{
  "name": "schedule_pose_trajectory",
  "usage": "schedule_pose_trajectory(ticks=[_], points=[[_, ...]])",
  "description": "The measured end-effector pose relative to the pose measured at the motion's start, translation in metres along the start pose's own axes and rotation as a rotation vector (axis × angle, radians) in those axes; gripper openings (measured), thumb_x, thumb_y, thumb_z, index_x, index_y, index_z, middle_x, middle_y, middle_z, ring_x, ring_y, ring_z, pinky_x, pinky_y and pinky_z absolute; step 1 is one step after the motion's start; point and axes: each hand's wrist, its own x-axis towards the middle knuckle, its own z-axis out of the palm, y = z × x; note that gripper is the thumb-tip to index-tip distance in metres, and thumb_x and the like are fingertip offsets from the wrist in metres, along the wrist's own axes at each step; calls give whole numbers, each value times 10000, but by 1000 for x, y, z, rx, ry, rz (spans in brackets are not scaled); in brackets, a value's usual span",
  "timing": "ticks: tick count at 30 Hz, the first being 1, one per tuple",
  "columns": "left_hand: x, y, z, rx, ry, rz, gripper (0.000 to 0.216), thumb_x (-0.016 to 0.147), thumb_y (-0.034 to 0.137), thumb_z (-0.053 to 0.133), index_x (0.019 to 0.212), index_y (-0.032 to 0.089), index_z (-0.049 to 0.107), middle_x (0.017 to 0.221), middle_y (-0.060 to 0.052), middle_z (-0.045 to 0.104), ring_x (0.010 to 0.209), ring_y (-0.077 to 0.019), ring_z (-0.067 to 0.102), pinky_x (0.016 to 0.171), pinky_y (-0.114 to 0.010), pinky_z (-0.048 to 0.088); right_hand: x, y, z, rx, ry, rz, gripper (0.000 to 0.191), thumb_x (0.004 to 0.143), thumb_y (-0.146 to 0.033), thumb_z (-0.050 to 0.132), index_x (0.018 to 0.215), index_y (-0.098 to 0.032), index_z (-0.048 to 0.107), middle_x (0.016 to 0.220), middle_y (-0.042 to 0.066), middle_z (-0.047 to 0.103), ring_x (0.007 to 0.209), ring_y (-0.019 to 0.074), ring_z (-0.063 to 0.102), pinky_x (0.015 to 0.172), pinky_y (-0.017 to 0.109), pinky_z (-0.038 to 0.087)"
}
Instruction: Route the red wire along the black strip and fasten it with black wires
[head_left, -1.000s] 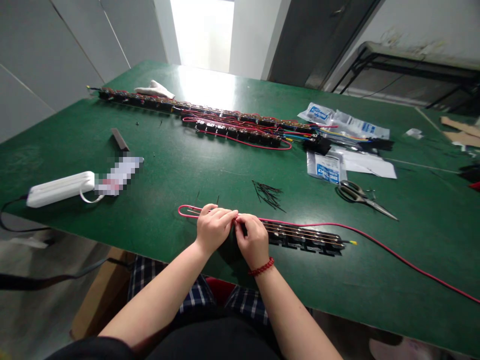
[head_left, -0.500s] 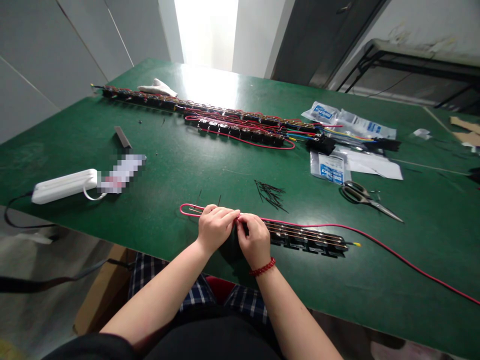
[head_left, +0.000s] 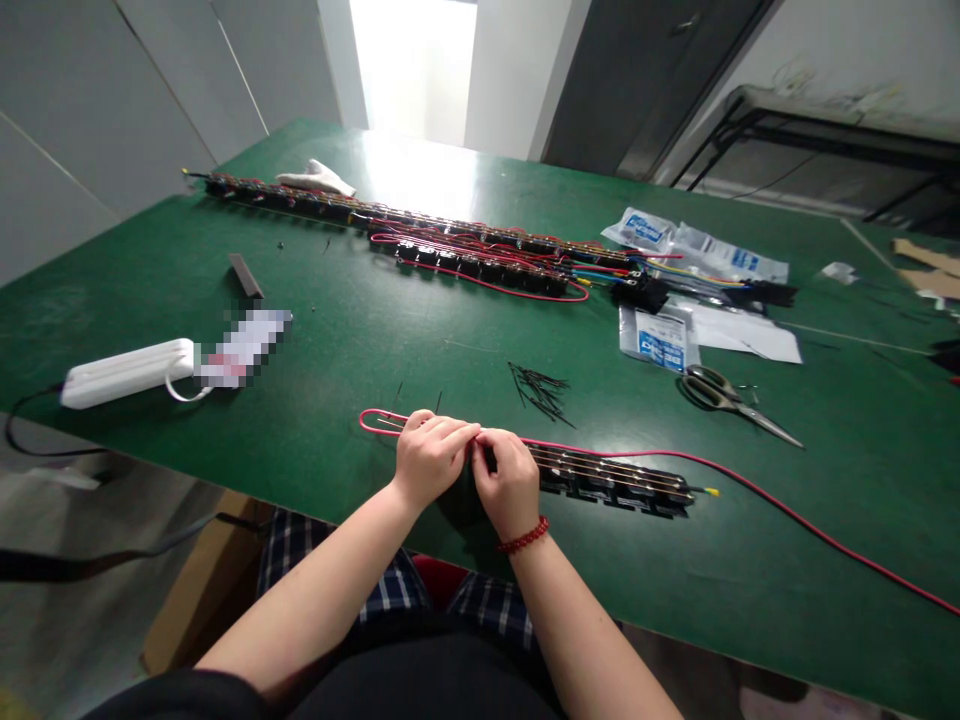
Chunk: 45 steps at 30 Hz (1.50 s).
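My left hand [head_left: 433, 458] is closed, its fingers pinched on a red wire [head_left: 652, 454] above a black strip [head_left: 616, 482] with metal rods along it. Fingertips of my right hand [head_left: 510, 482] meet those of the left at the same spot, also pinched on the wire. Any small piece between the fingertips is hidden. Left of my hands the wire bends back in a loop; to the right it trails off the picture edge. Thin black ties [head_left: 541, 392] lie in a loose pile just beyond my right hand.
Scissors [head_left: 739, 405] lie to the right, near plastic bags [head_left: 660, 338] and white paper [head_left: 746, 330]. Longer wired black strips [head_left: 480, 262] stretch across the back of the green table [head_left: 360, 310]. A white power strip [head_left: 129, 373] and a white glove [head_left: 315, 178] are on the left.
Both hands stay at the same spot on the wire, with hardly any finger movement. The view has shifted very slightly.
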Motion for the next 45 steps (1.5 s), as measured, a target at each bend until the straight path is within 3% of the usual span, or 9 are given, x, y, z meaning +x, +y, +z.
schedule_pose_trajectory(ticks=[8, 24, 45], points=[[1, 3, -4, -21, -41, -17, 218, 887, 193, 535, 1016, 244, 703, 951, -17, 761, 845, -164, 699, 857, -374, 423, 0, 2, 0, 5, -3, 8, 120, 913, -127, 510, 934, -186, 611, 888, 75, 702, 835, 197, 654, 792, 366, 555], [0, 3, -2, -17, -45, -88, 144, 887, 222, 543, 924, 240, 682, 873, -2, 755, 807, -161, 693, 880, -361, 421, 1, 2, 0, 21, -36, -1, 153, 887, -142, 520, 971, -195, 637, 905, 77, 705, 875, 211, 664, 819, 382, 556], [0, 3, -1, 29, -69, -68, 129, 890, 237, 552, 853, 239, 676, 877, 5, 755, 810, -160, 684, 873, -365, 417, 0, 1, -1, -12, -72, -26, 211, 894, -140, 478, 1003, -200, 648, 933, 80, 701, 919, 218, 648, 844, 387, 537]])
